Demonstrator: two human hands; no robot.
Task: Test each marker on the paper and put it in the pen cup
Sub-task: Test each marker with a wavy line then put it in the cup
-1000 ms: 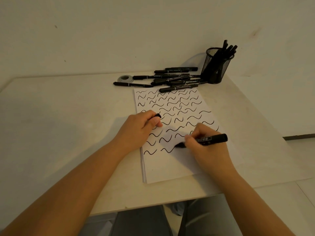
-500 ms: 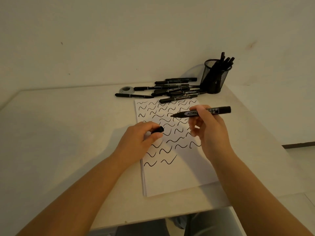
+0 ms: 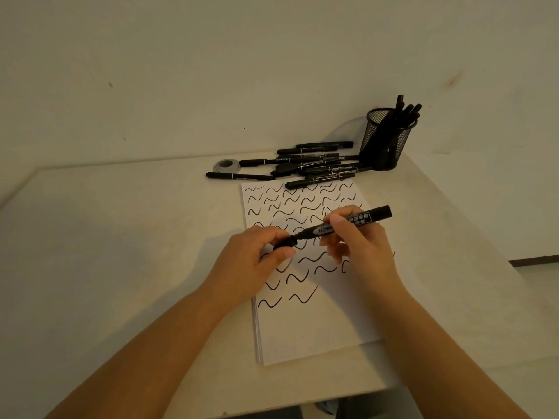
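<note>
My right hand grips a black marker above the paper, its bare tip pointing left. Between thumb and fingers, my left hand pinches the marker's black cap, whose mouth meets the tip. Under both hands lies the white paper, covered with several black squiggles. A pile of several black markers lies beyond the paper's top edge. The black mesh pen cup stands at the table's back right corner with several markers inside.
A grey roll of tape lies left of the marker pile. The pale table meets a bare wall behind, and its right edge runs close past the cup. The table's front edge lies just below the paper.
My right hand lifted the marker off the paper after drawing a squiggle, then brought its tip down and left to the cap. My left hand raised the cap slightly to meet it.
</note>
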